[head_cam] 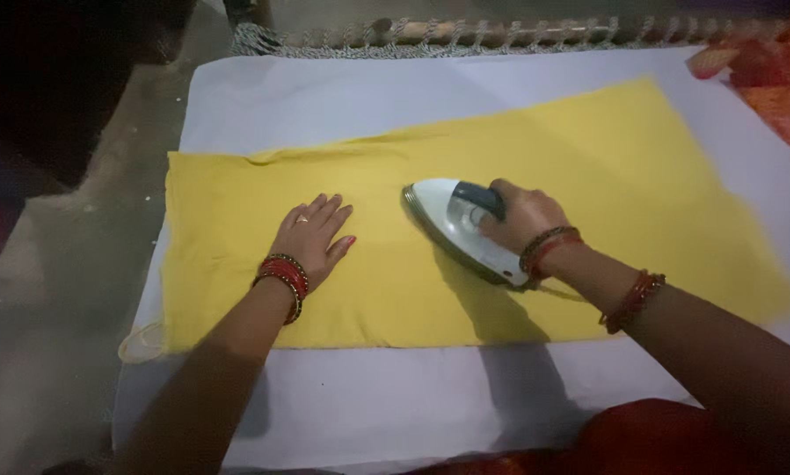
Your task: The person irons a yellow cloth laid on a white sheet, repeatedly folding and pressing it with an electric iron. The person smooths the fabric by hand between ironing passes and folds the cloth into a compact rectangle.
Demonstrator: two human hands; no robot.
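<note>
Right hand wrapped round handle of white iron, likely heavy | left hand spread flat, pinning soft yellow cloth mid-worktop; thin, crease-prone

The cloth lies on the sheet, with the iron on it, right of the left hand.

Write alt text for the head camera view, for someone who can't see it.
A person's right hand grips the handle of a white electric iron resting on a yellow cloth, while the left hand lies flat on the cloth beside it. The cloth is spread over a white sheet, and both wrists wear red bangles.
</note>
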